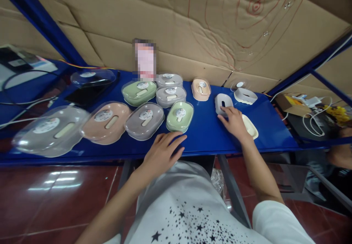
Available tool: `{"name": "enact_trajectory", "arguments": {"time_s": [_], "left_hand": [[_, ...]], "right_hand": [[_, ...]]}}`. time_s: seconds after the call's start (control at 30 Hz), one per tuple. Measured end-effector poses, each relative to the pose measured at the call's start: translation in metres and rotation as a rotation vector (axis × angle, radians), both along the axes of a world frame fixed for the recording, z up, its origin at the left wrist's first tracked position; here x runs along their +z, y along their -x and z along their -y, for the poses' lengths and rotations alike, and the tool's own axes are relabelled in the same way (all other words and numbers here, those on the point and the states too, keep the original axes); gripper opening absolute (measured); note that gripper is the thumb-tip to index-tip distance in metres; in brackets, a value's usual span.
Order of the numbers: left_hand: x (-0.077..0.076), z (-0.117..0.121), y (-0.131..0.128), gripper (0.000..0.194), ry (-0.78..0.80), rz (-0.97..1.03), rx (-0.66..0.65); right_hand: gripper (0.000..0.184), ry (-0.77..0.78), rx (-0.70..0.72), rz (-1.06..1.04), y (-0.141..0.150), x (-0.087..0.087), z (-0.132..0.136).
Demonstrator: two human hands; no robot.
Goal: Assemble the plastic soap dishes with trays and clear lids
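My right hand (233, 121) reaches to a small grey tissue box (220, 100) with a dark slot in its top. Its fingertips lie at the box's front edge, thumb and fingers apart. A cream oval base (250, 127) lies flat on the table, partly behind my right wrist. My left hand (166, 148) hovers at the table's front edge with its fingers spread, holding nothing. Just beyond it stands a green tissue box (180, 116) under a clear cover. Beside that is a larger grey tissue box (145, 121).
On the blue table (203, 126), more covered boxes stand at left, including a pink box (106, 123) and a clear-covered box (51, 130). A peach box (201, 89) and a grey slotted box (245, 96) stand at the back. Cardboard (165, 17) walls the rear.
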State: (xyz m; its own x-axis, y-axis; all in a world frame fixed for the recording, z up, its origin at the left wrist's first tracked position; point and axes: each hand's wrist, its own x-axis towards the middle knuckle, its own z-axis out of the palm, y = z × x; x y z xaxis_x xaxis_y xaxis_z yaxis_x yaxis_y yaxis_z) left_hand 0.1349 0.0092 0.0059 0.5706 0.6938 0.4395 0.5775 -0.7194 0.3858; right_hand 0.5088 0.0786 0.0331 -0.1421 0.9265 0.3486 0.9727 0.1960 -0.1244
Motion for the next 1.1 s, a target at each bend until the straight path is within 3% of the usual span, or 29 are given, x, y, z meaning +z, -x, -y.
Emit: {"name": "enact_trajectory", "arguments": {"time_s": [0.07, 0.13, 0.23, 0.3, 0.37, 0.5, 0.7, 0.9, 1.03, 1.1], "left_hand": [[0.000, 0.001, -0.003, 0.035, -0.031, -0.032, 0.040], [-0.001, 0.003, -0.005, 0.033, -0.057, -0.064, 0.049], [0.000, 0.004, -0.010, 0.033, -0.076, -0.069, 0.011], [0.000, 0.005, -0.013, 0.035, -0.085, -0.079, -0.032], [0.000, 0.006, -0.018, 0.037, -0.100, -0.120, -0.070], [0.001, 0.011, -0.027, 0.041, -0.096, -0.187, -0.114], [0.005, 0.021, -0.038, 0.040, -0.033, -0.173, -0.277], [0.019, 0.005, -0.066, 0.049, -0.124, -0.173, -0.066], [0.025, -0.013, -0.089, 0.031, -0.151, -0.202, -0.051], [0.029, -0.018, -0.099, 0.023, -0.146, -0.141, -0.030]], "right_hand": [[0.044, 0.014, 0.137, -0.075, 0.017, 0.002, 0.029], [0.039, -0.023, 0.158, -0.138, 0.022, 0.004, 0.056], [0.041, -0.180, -0.131, -0.100, 0.001, -0.001, 0.082], [0.047, -0.201, -0.320, -0.030, -0.023, -0.011, 0.092], [0.046, -0.152, -0.359, -0.016, -0.043, -0.022, 0.099], [0.038, -0.193, -0.269, -0.132, -0.042, -0.030, 0.109], [0.035, -0.245, -0.221, -0.157, 0.014, -0.022, 0.102], [0.037, -0.186, -0.250, -0.035, 0.035, -0.022, 0.084], [0.042, -0.085, -0.101, -0.115, 0.035, -0.023, 0.098], [0.047, -0.088, -0.105, -0.212, 0.029, -0.025, 0.108]]}}
